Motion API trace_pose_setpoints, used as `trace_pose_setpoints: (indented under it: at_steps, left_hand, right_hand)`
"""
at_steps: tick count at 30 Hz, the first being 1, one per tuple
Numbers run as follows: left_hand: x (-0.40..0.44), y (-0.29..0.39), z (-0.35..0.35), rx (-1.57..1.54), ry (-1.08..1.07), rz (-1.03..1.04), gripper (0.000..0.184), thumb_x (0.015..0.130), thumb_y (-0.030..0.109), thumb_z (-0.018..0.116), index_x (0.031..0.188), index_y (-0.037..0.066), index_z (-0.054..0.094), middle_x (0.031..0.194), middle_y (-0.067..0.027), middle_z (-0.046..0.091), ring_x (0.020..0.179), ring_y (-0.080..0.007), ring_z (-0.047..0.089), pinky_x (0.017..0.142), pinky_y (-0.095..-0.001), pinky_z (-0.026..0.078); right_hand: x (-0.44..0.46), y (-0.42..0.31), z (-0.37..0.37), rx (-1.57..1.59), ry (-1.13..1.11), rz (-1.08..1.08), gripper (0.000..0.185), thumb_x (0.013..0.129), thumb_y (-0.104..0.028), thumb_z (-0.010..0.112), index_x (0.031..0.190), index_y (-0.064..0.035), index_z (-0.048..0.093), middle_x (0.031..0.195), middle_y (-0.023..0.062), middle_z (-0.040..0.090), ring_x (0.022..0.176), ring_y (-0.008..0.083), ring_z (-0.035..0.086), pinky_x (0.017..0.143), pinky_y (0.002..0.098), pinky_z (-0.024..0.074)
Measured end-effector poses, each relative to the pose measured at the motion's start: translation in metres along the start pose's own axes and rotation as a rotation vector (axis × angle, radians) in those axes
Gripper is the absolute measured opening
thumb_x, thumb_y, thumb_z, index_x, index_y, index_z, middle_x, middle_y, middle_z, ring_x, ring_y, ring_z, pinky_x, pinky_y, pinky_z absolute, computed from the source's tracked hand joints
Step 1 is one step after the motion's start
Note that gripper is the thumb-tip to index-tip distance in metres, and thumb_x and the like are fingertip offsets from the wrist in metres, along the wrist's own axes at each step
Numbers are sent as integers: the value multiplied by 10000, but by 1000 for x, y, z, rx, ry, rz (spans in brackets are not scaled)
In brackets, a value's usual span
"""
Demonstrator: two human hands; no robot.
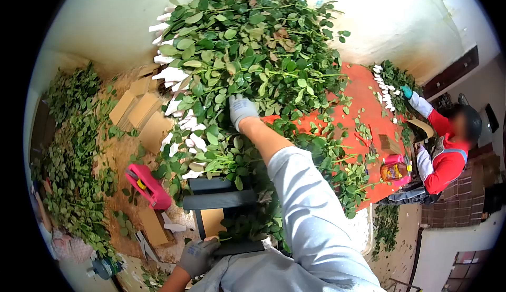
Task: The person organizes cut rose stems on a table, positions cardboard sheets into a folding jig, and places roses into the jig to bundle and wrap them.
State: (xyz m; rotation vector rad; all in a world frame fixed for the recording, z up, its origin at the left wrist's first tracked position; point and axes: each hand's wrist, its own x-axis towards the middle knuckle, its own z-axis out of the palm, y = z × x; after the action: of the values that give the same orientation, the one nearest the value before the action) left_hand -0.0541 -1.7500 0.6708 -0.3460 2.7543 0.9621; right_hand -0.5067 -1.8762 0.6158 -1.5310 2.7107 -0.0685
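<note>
My right hand [243, 110], in a grey glove, reaches into the large pile of leafy green stems [253, 44], whose left ends carry white sleeves [171, 74]. Its fingers rest among the leaves, and what they grip, if anything, is hidden. Near my body, my left hand [199, 256], also gloved, lies at the near end of a dark padded frame [219, 200]. Its fingers are bent over the frame's edge, beside a piece of cardboard [212, 222] and some leaves.
A pink tape dispenser [148, 187], cardboard pieces [138, 110] and scissors [146, 246] lie on the left. More stems [79, 170] are heaped at far left. On the right, a person in red [448, 157] handles stems beside a bottle [392, 172] on the red surface [363, 94].
</note>
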Motion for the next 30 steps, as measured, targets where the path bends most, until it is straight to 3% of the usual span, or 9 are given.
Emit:
trace_pose_setpoints:
  at_steps: [3,7,11,13,20,24,25,29,30]
  left_hand:
    - [-1,-3,5,-7,17,-6,407,799,254,736,1178,107,712,1269,-108,692,1157,-273,665,923,-414,526]
    - [-1,4,0,-40,73,30,404,751,91,630,1151,63,683,1244,-128,684,947,-329,683,815,-433,539]
    - [-3,4,-1,-32,54,54,427,759,73,603,1178,63,681,1243,-130,684,990,-341,680,851,-428,538]
    - [-6,-3,7,-39,38,66,426,776,87,596,1194,59,677,1257,-139,678,1041,-341,672,893,-417,530]
    - [-9,-27,34,-7,-71,53,430,836,167,557,1242,72,664,1294,-152,664,1156,-325,639,968,-404,505]
    - [-8,-9,17,13,-56,-12,464,842,194,557,1287,111,657,1310,-156,657,1182,-336,626,1000,-432,486]
    - [-9,-8,17,27,-56,-26,467,840,196,564,1292,127,660,1314,-156,656,1184,-340,624,1007,-443,480]
    - [-12,-4,14,20,-17,-46,432,864,256,600,1274,136,671,1279,-157,673,1154,-352,638,994,-466,482]
    - [-10,6,5,35,-37,-44,402,897,253,575,1259,110,672,1283,-163,669,1143,-360,642,993,-461,491]
  right_hand:
    - [-3,1,-2,-52,-45,-39,311,981,-157,513,1277,-99,590,1252,140,629,1042,307,704,809,458,578]
    - [-24,11,-15,-110,-99,-133,289,971,-159,526,1241,-103,611,1182,128,649,1005,311,712,771,448,586]
    - [-73,24,-63,-142,-34,-297,344,927,-118,545,1267,-85,582,1094,140,632,891,314,707,724,427,574]
    - [-103,35,-81,-69,201,-455,385,911,-104,537,1293,-73,574,1053,126,643,870,295,699,721,428,572]
    - [-168,44,-123,-82,313,-431,342,886,-156,597,1222,-97,576,1005,105,591,865,267,667,677,395,553]
    - [-174,9,-151,15,419,-484,230,934,-236,599,1116,-97,571,1004,113,591,814,265,671,618,390,566]
    - [-176,-9,-167,82,328,-472,314,864,-117,599,1173,-79,556,1075,148,602,855,304,683,653,415,575]
    - [-167,-62,-197,105,671,-623,385,875,-84,569,1255,-79,502,1092,178,595,819,323,694,656,426,582]
    - [-156,-69,-197,82,482,-456,422,888,-72,552,1302,-73,473,1091,187,600,828,332,701,665,433,584]
